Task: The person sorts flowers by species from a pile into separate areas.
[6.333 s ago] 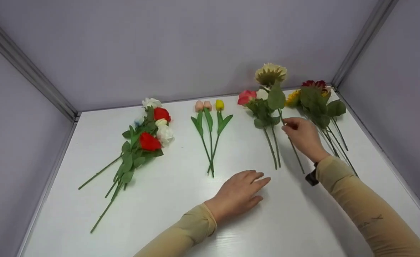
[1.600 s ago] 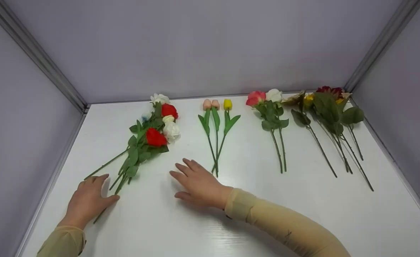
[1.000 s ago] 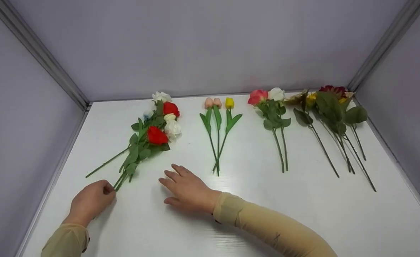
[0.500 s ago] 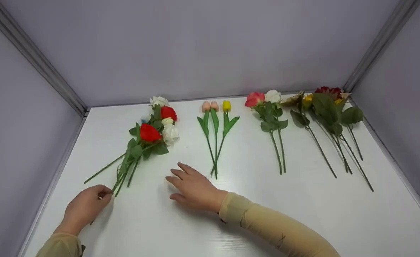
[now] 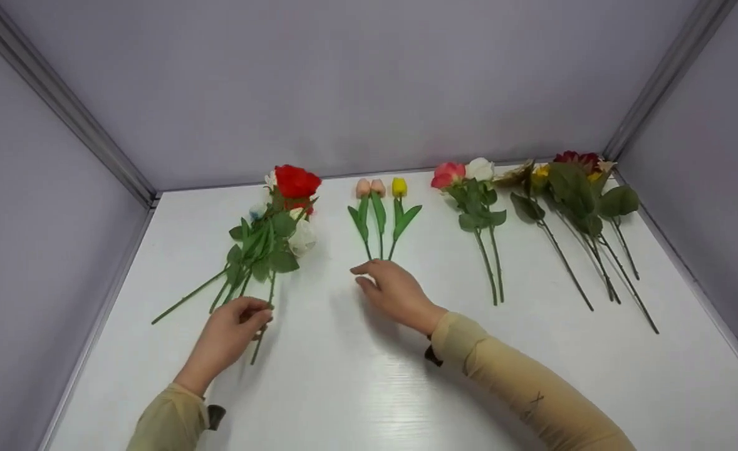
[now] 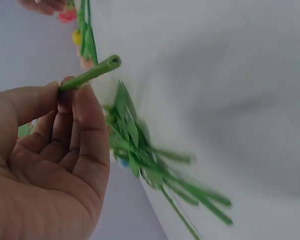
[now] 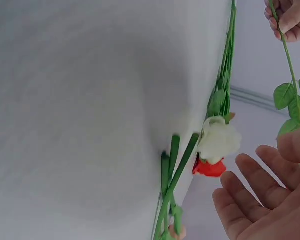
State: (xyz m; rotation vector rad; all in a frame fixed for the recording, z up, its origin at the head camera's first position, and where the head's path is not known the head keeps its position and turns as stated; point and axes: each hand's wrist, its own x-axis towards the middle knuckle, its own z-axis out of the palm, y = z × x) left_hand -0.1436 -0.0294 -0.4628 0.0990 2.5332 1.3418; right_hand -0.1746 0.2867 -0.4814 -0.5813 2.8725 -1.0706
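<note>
On the white table point(image 5: 344, 388), at its left side, a bunch of red and white roses point(image 5: 262, 247) lies with stems fanned toward the person. Out of it rises a single red rose point(image 5: 297, 181), its bloom lifted above the others and its stem slanting down to the left hand point(image 5: 234, 329). That hand pinches the lower part of the stem between thumb and curled fingers; in the left wrist view the fingers point(image 6: 85, 125) close round the green stem, whose cut end sticks out past them, with the blurred leaves of the bunch lying beyond.

Just right of the bunch lie three tulips point(image 5: 380, 210), two peach and one yellow, their stems converging toward the person. The right hand point(image 5: 391, 291) rests over the lower ends of these stems, fingers loosely bent and pointing left. Whether it grips them cannot be told: the right wrist view shows its fingers point(image 7: 250, 200) spread and relaxed, holding nothing, with the tulip stems on the table just beside.

Further right lie a pink and a white rose point(image 5: 475, 200) on long stems, and at the far right a heap of sunflowers and dark red blooms point(image 5: 579, 194), well apart from both hands.
</note>
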